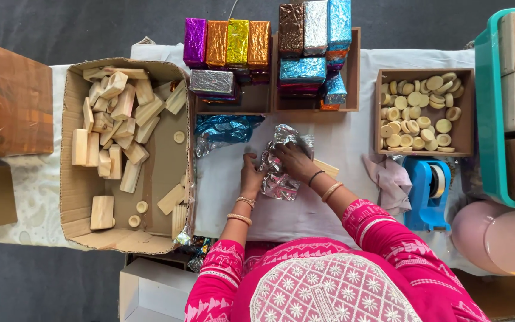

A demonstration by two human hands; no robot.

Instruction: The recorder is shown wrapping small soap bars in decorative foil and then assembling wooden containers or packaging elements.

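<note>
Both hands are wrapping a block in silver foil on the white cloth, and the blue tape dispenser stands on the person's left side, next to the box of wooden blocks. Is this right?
Not quite. The head view shows the blue tape dispenser on the person's right, below the tray of wooden discs, not by the box of wooden blocks. The rest holds: left hand and right hand press silver foil on the white cloth.
</note>
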